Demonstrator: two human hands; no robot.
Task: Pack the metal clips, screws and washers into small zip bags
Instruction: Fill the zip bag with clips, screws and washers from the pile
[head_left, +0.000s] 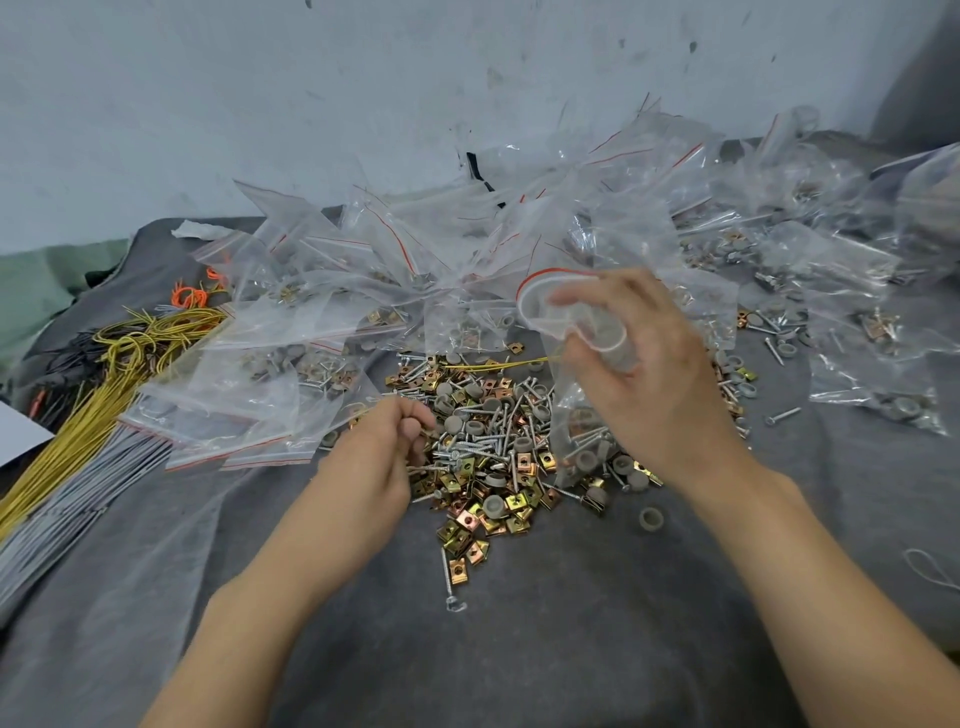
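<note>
Your right hand (660, 374) is holding a small zip bag (574, 410) above the right side of the loose pile (488, 441). Its grip is spreading the bag's red-striped mouth wide, with the fingers pinching the rim. The bag is hanging down from there, and a few screws and grey washers are already lying in its bottom.

Your left hand (384, 447) is resting at the pile's left edge with a narrow grip, its curled fingers pinching a small metal piece (427, 432) too hidden to name.

The pile is sitting in the middle of the grey cloth (571, 649): brass-coloured metal clips (467, 519), screws (467, 447) and grey washers (496, 506), all mixed together.

Filled bags (415, 249) are heaping up on the far side and to the right. Yellow wire ties (104, 374) and grey cable ties (67, 499) are lying at the left.
</note>
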